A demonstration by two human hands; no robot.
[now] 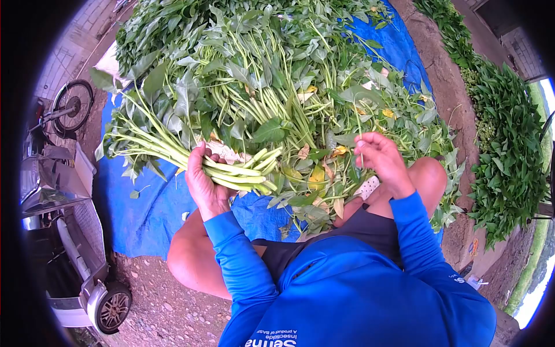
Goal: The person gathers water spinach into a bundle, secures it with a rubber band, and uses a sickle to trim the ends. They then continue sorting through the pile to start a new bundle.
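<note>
A bunch of water spinach [156, 144] lies across my left hand [207, 173], whose fingers are wrapped round the pale green stems. The cut ends point right and the leaves hang to the left. My right hand [381, 159] is above my bent leg, with thumb and fingers pinched on a thin water spinach stem [359, 118] that rises from the fingertips. Beyond both hands spreads a big heap of loose water spinach [260, 75]. Yellowed leaves [316, 178] lie scattered between the hands.
A blue tarp [139, 202] lies under the heap. To the left stand a bicycle-like wheel [73, 109] and a metal-sided vehicle with a small wheel [113, 307]. More leafy bunches [503, 150] line the right side. Stony soil [173, 301] borders the tarp.
</note>
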